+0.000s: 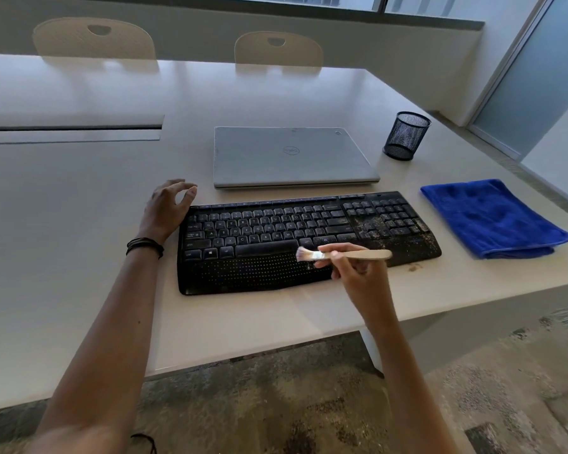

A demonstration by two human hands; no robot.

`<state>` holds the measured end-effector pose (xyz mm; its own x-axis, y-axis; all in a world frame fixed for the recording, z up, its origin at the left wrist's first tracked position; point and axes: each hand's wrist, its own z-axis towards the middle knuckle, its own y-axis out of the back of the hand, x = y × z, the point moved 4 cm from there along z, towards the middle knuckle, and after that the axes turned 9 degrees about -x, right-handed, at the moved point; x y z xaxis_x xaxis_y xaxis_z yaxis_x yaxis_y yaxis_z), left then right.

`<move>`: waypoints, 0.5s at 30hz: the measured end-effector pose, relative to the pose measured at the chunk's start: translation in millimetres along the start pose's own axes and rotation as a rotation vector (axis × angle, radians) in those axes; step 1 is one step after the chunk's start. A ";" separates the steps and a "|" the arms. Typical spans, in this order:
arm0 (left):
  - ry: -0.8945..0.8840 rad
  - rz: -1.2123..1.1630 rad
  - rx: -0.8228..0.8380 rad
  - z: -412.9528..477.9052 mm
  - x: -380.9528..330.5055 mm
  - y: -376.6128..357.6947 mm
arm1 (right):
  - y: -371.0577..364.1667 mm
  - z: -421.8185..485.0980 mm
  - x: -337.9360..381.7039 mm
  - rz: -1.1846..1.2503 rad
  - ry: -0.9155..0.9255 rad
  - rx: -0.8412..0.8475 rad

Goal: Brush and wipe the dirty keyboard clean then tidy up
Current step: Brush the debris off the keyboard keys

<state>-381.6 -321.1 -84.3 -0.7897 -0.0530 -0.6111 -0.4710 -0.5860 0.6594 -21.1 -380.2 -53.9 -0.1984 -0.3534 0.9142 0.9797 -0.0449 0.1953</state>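
R hand [351, 267] pinches the brush [341, 254], bristles angled onto the keyboard [259, 244] near the table [79, 191] front edge, grit thick on its right side, while L hand [168, 208], loose-fingered and empty, braces its left end, prob. vs sliding.
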 end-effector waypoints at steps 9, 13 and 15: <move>0.006 0.010 0.000 -0.5 -0.9 0.0 | -15.9 -1.7 -6.7 -0.036 0.008 0.107; 0.017 0.013 0.004 -1.2 -0.6 0.5 | -8.2 -2.4 -8.0 -0.078 0.031 0.115; 0.020 0.015 0.003 -1.2 -0.3 0.5 | -1.3 -1.6 -10.1 -0.100 0.027 0.104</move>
<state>-381.1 -322.3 -84.3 -0.7888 -0.0775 -0.6097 -0.4604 -0.5825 0.6698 -20.3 -378.0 -63.9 -0.2927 -0.3770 0.8787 0.9466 0.0159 0.3221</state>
